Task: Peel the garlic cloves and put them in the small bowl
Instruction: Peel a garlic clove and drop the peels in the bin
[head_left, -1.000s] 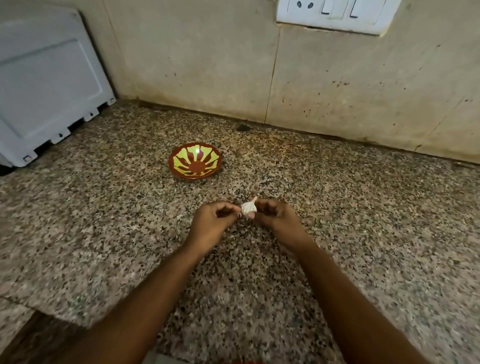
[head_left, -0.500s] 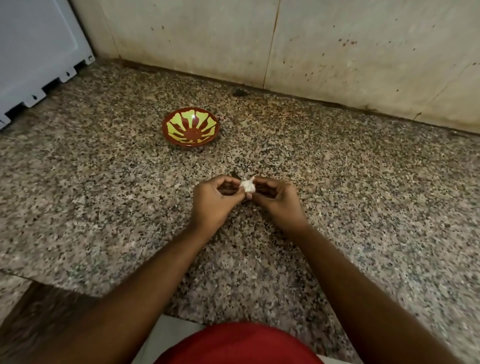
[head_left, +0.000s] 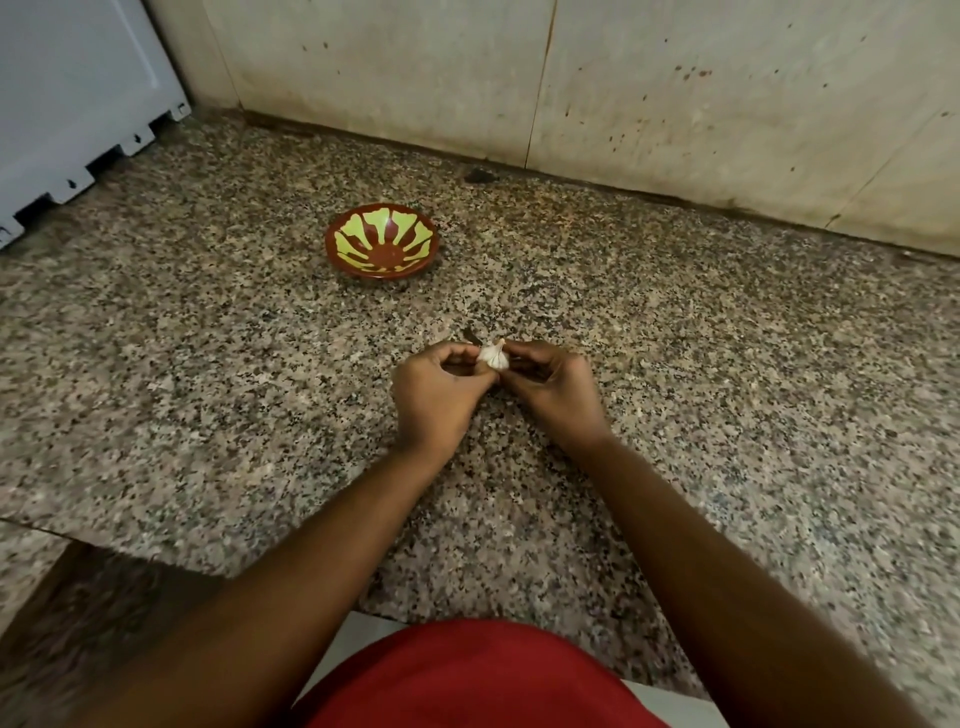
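A small white garlic bulb (head_left: 492, 356) is pinched between the fingertips of both hands, just above the granite counter. My left hand (head_left: 436, 395) grips its left side and my right hand (head_left: 550, 387) grips its right side. The bulb's papery skin is on and its tip points up. The small bowl (head_left: 383, 244), brown-red with a yellow-green sunburst pattern, stands on the counter beyond and to the left of my hands. Nothing lies in the bowl.
The speckled granite counter (head_left: 727, 389) runs back to a stained beige tiled wall (head_left: 649, 88). A white plastic panel (head_left: 78, 93) leans at the far left. The counter's front edge drops off at the lower left. My red shirt fills the bottom of the view.
The camera has tilted downward, so the wall switches have left the view and my red shirt shows. Both hands stay together on the garlic, working at it with the fingertips.
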